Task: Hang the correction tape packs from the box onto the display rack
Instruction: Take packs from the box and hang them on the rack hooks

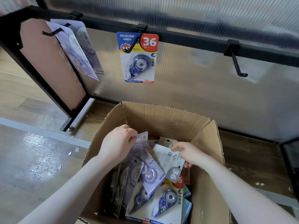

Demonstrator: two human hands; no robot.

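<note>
An open cardboard box on the floor holds several correction tape packs. My left hand is inside it, fingers closed on the top of a lilac pack. My right hand grips a white and grey pack marked 36. A blue and yellow pack lies lower in the box. On the black display rack behind, a blue, yellow and red pack hangs from the middle hook. Two pale purple packs hang on the left hook.
The right hook on the rack bar is bare. The rack's black frame and foot stand left of the box. Small paper scraps lie on the wooden floor to the left.
</note>
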